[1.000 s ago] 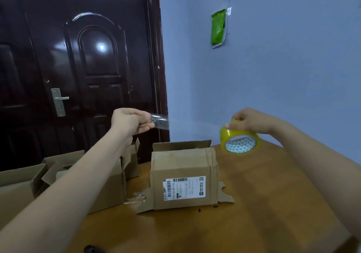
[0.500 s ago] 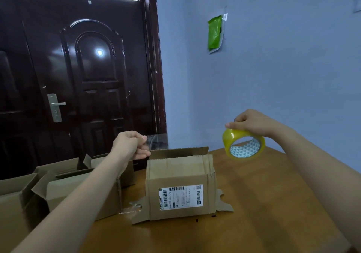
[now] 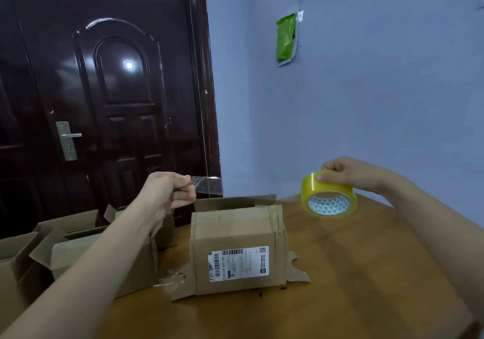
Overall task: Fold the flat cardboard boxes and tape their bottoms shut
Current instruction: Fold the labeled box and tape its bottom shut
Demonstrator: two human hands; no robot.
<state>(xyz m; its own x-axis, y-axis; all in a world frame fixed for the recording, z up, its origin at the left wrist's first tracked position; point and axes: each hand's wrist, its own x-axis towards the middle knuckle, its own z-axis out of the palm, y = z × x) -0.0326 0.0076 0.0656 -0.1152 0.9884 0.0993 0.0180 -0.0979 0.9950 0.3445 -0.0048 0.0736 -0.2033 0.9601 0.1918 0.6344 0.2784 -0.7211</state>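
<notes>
A small cardboard box (image 3: 235, 236) with a white shipping label stands on the wooden table (image 3: 340, 286), its end flaps splayed out at the base. My left hand (image 3: 167, 192) hovers above and left of the box, pinching the free end of a clear tape strip (image 3: 207, 184). My right hand (image 3: 351, 173) holds a yellow tape roll (image 3: 328, 194) in the air to the right of the box. The tape between strip end and roll is too transparent to trace.
Several folded cardboard boxes (image 3: 78, 249) stand at the table's left side. A dark door (image 3: 104, 103) is behind them, and a blue wall with a green packet (image 3: 286, 37) stuck on it is beyond the table. Bare tabletop lies to the right and front.
My left hand dipped toward the box half a second ago and has risen slightly since, still pinching the tape end. The roll in my right hand has stayed about level.
</notes>
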